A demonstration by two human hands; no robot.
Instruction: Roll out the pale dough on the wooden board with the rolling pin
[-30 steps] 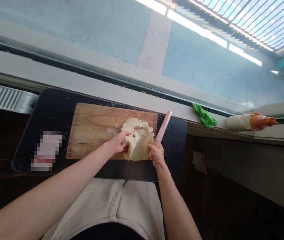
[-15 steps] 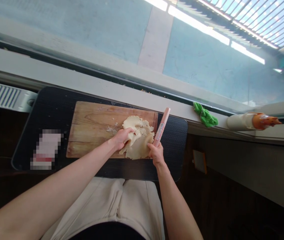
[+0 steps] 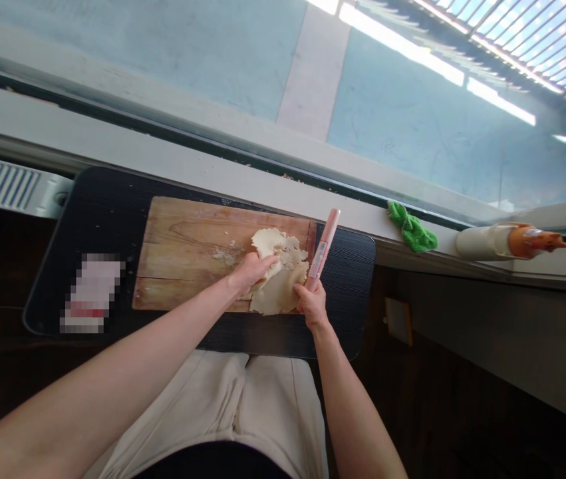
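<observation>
A thin, ragged-edged sheet of pale dough (image 3: 279, 287) lies at the right end of a wooden board (image 3: 187, 246), folded and torn in places. My left hand (image 3: 253, 269) is closed on the dough's left part, thumb on top, its other fingers mostly hidden. My right hand (image 3: 312, 303) grips the lower end of a pink rolling pin (image 3: 324, 246) with a printed label. The pin points up and away beside the board's right end. The right thumb touches the dough's right edge.
The board rests on a black table (image 3: 347, 286) with rounded corners. A blurred-out pale item (image 3: 96, 286) lies at the left. Along the windowsill (image 3: 203, 166) are a green cloth (image 3: 412, 229) and a white bottle with an orange top (image 3: 482, 241). A radiator (image 3: 13, 183) stands at the left.
My left hand has shifted slightly right, drawing the dough's left side inward over the sheet. My right hand and the rolling pin are nearly unchanged. The view has tilted a little.
</observation>
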